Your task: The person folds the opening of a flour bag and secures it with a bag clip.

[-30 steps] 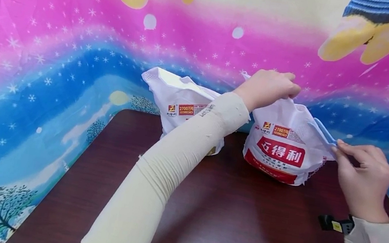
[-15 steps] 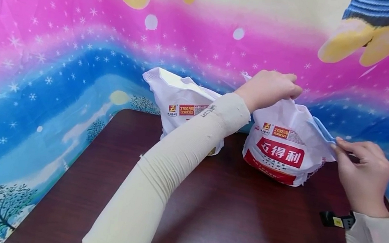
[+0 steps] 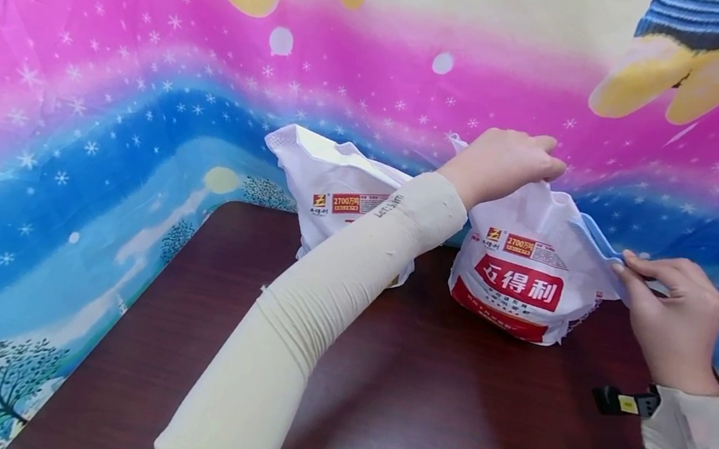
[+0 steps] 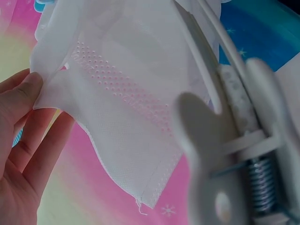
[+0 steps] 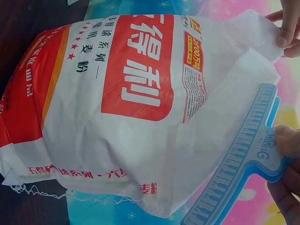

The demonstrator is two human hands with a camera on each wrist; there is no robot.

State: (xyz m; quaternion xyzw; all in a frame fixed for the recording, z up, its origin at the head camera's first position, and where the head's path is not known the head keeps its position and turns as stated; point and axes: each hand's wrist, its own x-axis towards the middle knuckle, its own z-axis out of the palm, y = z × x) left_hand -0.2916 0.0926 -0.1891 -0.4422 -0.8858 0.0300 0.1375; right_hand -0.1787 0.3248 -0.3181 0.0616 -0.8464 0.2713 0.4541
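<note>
A white flour bag (image 3: pixel 517 277) with red Chinese print stands on the table. My left hand (image 3: pixel 509 161) pinches its top edge; the thumb and fingers on the white fabric show in the left wrist view. At the bag's right upper side, my right hand (image 3: pixel 680 319) holds a blue bag clip (image 5: pixel 243 150) by its handles, thumb on the "MUSIC" lettering. The clip's long piano-key-patterned bar lies along the bag's upper edge; I cannot tell whether it is clamped there. A pale spring clip (image 4: pixel 225 154) fills the left wrist view's near right side.
A second white printed bag (image 3: pixel 338 183) stands to the left, partly hidden behind my left sleeve (image 3: pixel 320 311). Dark wooden table (image 3: pixel 415 416) lies below. A colourful printed cloth (image 3: pixel 148 57) hangs right behind the bags. A black strap (image 3: pixel 624 402) sticks out at my right wrist.
My right hand and the blue clip have risen slightly against the bag's edge. My left hand keeps its pinch and has shifted slightly right.
</note>
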